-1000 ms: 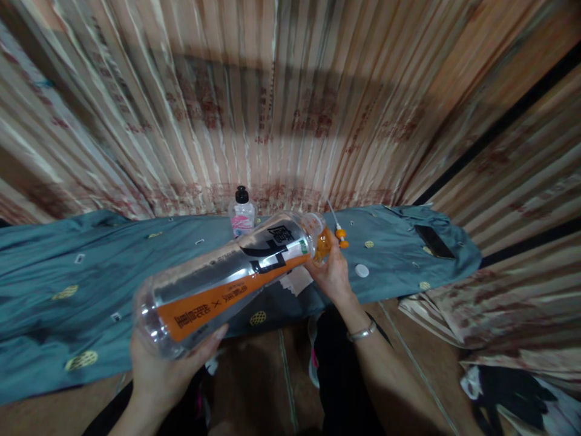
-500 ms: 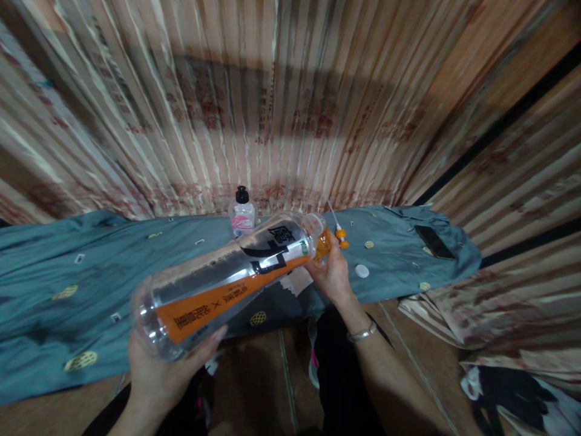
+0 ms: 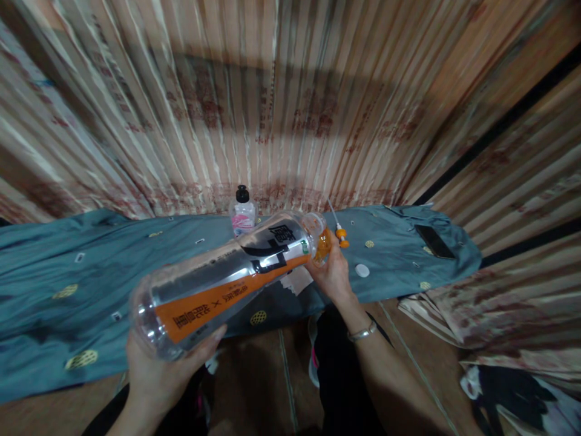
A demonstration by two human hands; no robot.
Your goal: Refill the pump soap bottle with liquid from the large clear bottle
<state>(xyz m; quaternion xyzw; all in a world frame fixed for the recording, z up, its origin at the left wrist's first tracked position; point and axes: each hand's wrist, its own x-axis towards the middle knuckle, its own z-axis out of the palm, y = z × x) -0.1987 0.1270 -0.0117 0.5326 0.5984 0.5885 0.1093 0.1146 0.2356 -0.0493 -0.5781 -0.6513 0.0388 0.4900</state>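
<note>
The left hand (image 3: 161,370) cupped the tilted large bottle (image 3: 236,281) near its base; ahead and rightward, the right hand (image 3: 333,271), forearm slanting inward, gripped a small amber container (image 3: 323,244) against the bottle's mouth.

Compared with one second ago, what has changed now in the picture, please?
Very little: the base end of the large bottle and the left hand seem to have shifted slightly left. Nothing was taken hold of or let go. The right hand still holds the orange container at the bottle's mouth. The pump, white disc, phone and black-capped bottle stayed in place.
</note>
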